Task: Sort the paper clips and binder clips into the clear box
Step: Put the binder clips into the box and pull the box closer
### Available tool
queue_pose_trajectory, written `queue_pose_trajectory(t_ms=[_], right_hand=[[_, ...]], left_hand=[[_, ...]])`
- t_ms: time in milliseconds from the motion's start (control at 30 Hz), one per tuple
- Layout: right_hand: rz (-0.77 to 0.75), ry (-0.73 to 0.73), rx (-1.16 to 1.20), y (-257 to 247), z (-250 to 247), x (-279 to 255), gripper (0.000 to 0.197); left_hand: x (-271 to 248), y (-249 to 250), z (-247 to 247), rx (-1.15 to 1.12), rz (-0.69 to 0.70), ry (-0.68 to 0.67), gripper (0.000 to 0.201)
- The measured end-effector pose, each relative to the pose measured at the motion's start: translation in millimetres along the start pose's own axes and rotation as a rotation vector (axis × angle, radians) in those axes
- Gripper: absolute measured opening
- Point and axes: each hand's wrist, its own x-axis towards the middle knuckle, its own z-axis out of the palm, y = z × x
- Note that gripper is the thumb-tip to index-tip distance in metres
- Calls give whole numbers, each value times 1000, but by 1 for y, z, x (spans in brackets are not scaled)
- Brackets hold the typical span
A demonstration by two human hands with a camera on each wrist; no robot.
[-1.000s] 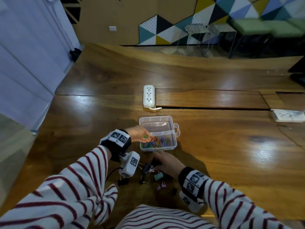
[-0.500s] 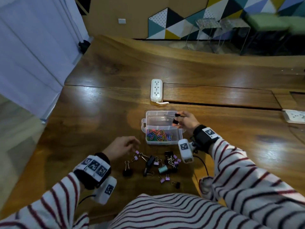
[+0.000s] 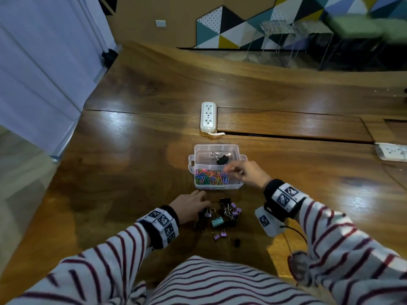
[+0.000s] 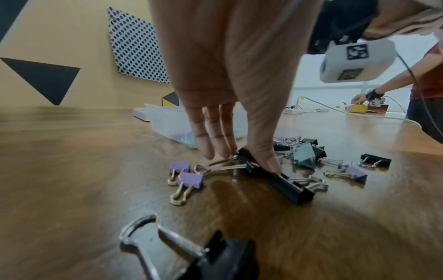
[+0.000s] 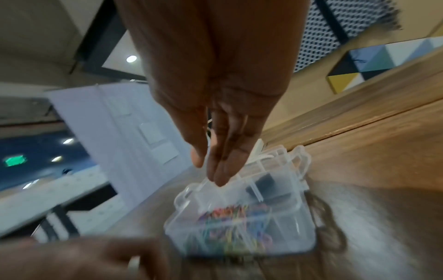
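Observation:
A clear box (image 3: 220,187) stands on the wooden table. Its near compartment holds coloured paper clips (image 3: 210,177) and its far one a black binder clip (image 3: 222,160). My right hand (image 3: 233,170) hovers over the box's right side, fingers relaxed and holding nothing; the right wrist view shows the hand (image 5: 210,170) above the blurred box (image 5: 299,236). A pile of loose binder clips (image 3: 224,214), black, purple and one teal (image 4: 304,155), lies in front of the box. My left hand (image 4: 242,157) pinches a long black binder clip (image 4: 287,185) at the pile's left edge.
A white power strip (image 3: 208,116) lies behind the box, beside a long slot in the table. Another strip (image 3: 392,151) sits at the right edge. One big black clip (image 4: 215,255) lies just under my left wrist. Another person (image 4: 426,85) works at the far end.
My right hand let the black binder clip go into the far compartment and drew back toward me. My left hand moved right onto the pile and took hold of a black clip.

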Motion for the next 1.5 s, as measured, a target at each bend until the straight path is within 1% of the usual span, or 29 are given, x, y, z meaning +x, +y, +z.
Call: queue_pose_trajectory(t_ms=[67,100,167,233,300,367,433,533,600,667,733,800,867,900,967,1067,1167,1233,1300,1400,1500], right_hand=[[-106,-94,-103,3,13,-17,21],[-136,-125,-150,7,20,-23,17],[-116,-149,-224,14,31,-32,13],[-89,-158,-271,18,37,-36,12],[-93,-174,-288,18,43,-40,14],[-129,-191,-311,16,49,-42,18],[-168,-209,-364,10,58,-44,24],[-278,-237,-527,-2,77,-44,40],[-314,-285,-639,-8,89,-40,49],[-292,-315,-669,-11,97,-35,55],[-260,-316,-648,-13,98,-34,52],[-275,-262,-624,-14,95,-36,39],[-273,-194,-533,-13,88,-40,29],[-239,-156,-449,-11,84,-43,26],[-117,-67,-201,-2,73,-48,18],[64,76,201,15,53,-56,16],[176,167,414,31,34,-55,14],[228,209,552,41,26,-47,7],[268,233,719,45,18,-36,12],[301,241,819,42,-1,-13,9],[308,243,820,33,-19,13,10]], left_hand=[[3,-2,0,4,8,-1,52],[4,-3,1,-8,11,0,49],[3,-6,0,-71,18,7,46],[-2,-9,-2,-245,4,37,48],[-11,-17,-9,-511,-41,122,51],[-24,-28,-21,-701,-83,225,54],[-37,-41,-36,-803,-119,304,50],[-52,-62,-59,-922,-169,391,39],[-54,-75,-72,-1008,-189,450,43],[-49,-81,-81,-1087,-201,514,45],[-37,-80,-87,-1155,-237,586,42],[-21,-74,-92,-1218,-272,632,42],[-4,-66,-96,-1257,-290,625,43],[4,-62,-97,-1277,-288,604,43],[18,-57,-96,-1277,-295,555,45],[39,-56,-94,-1074,-330,513,48],[55,-53,-90,-973,-346,477,46],[59,-51,-86,-923,-338,443,47],[55,-53,-83,-909,-316,424,53],[34,-61,-74,-846,-304,454,60],[0,-70,-54,-757,-270,475,53]])
